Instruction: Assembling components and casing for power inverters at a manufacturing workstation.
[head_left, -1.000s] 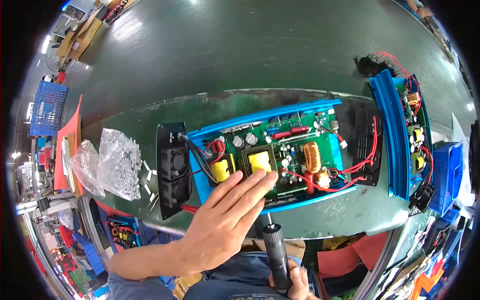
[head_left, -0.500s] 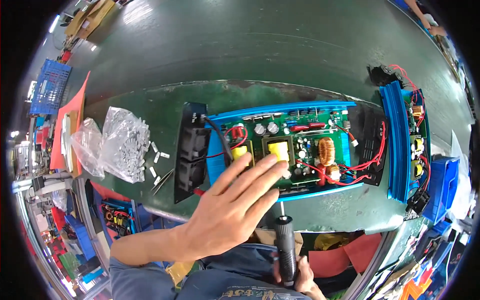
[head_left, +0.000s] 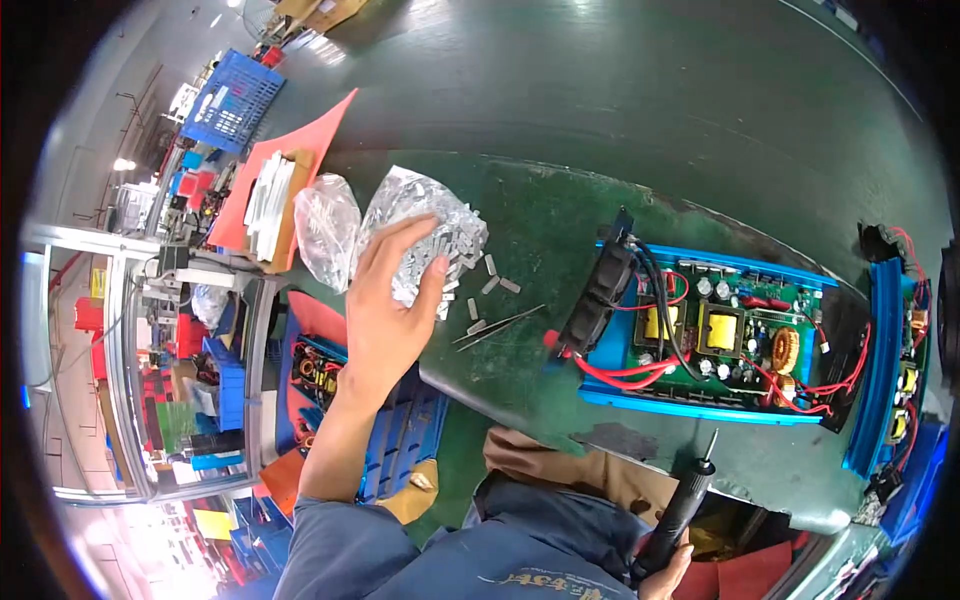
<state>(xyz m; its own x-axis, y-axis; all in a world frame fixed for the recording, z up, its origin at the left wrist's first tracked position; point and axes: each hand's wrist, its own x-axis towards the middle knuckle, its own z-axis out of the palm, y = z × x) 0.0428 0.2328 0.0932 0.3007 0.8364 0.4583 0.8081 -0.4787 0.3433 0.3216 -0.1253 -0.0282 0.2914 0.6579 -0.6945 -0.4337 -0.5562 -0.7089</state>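
Note:
My left hand [head_left: 385, 315] reaches over a clear plastic bag [head_left: 405, 190] of small grey-white rectangular pieces [head_left: 462, 235]. Thumb and fingers are apart, and nothing shows between them; the fingertips are at the bag's contents, though contact is unclear. Low at the right, my right hand [head_left: 672, 575] grips a black electric screwdriver [head_left: 680, 510], its bit pointing up toward the bench. Above the bit lies a blue metal housing [head_left: 700, 408] with an exposed green circuit board, yellow transformers [head_left: 718, 332], a copper coil [head_left: 786, 350] and red wires. A black end panel with fans [head_left: 600, 300] stands at its left end.
Several loose pieces [head_left: 490, 285] and metal tweezers [head_left: 500, 327] lie beside the bag. A second blue housing [head_left: 885, 370] stands at the far right. Left of the bag are another clear bag [head_left: 327, 230], a red sheet [head_left: 330, 125] and a blue crate [head_left: 232, 100].
My left hand has left the circuit board and moved left to the bag of pieces. The view has turned left. The screwdriver stays in my right hand, now away from the housing.

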